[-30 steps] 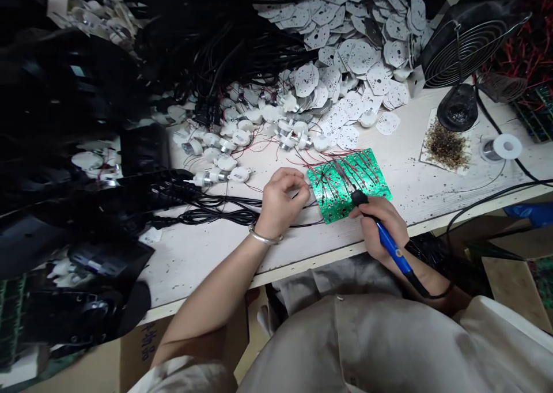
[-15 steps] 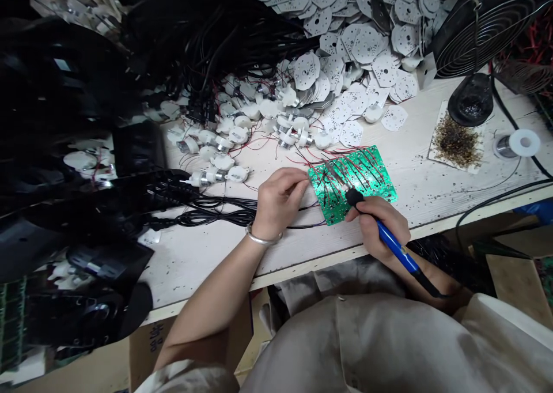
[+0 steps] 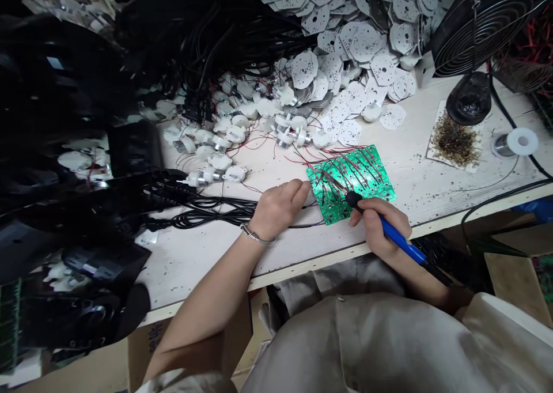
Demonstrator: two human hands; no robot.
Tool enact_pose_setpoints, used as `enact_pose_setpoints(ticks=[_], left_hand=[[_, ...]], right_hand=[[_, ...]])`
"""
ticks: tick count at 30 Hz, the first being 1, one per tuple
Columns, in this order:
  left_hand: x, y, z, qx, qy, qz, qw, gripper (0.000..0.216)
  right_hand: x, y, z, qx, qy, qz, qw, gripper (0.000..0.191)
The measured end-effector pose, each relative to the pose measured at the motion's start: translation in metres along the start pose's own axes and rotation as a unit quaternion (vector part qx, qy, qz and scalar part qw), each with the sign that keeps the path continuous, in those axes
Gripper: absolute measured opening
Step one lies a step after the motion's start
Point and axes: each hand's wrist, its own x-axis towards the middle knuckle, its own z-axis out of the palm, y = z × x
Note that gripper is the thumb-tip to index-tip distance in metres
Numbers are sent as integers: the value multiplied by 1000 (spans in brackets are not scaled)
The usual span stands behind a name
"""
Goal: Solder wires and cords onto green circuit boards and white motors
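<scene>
A green circuit board (image 3: 375, 177) lies flat on the bench, with red and black wires sticking out along it. My right hand (image 3: 382, 223) is wrapped round the blue handle of a soldering iron (image 3: 400, 242). The iron's tip points up and left over the board's left half; I cannot tell whether it touches. My left hand (image 3: 279, 208) is closed at the board's left edge, palm down, its fingertips hidden. Beneath and beside it run the bundled black power cables (image 3: 207, 211), whose thin wire ends reach the board's lower left corner.
White motors (image 3: 220, 142) with red wires lie behind my left hand. A heap of white octagonal plates (image 3: 354, 99) is piled at the back. To the right are a dark fan (image 3: 479, 36), a black dish (image 3: 469, 100), a residue-covered pad (image 3: 453, 142) and a solder spool (image 3: 521, 142).
My left hand has turned palm down and dropped slightly from the board's upper left edge. The soldering iron's handle has tilted a little lower, with its tip still over the board.
</scene>
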Motion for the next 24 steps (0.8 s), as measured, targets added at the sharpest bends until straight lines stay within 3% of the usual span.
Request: enact_pose_setpoints(ticks=[5, 11, 24], left_hand=[[0, 0, -3, 16, 19, 21, 999, 29], [2, -1, -8, 29, -6, 28, 999, 33], [4, 2, -10, 67, 68, 63, 993, 35]], right_hand=[[0, -2, 2, -1, -10, 38, 999, 15], [9, -8, 7, -16, -39, 58, 997, 14], [8, -3, 11, -1, -47, 86, 995, 13]])
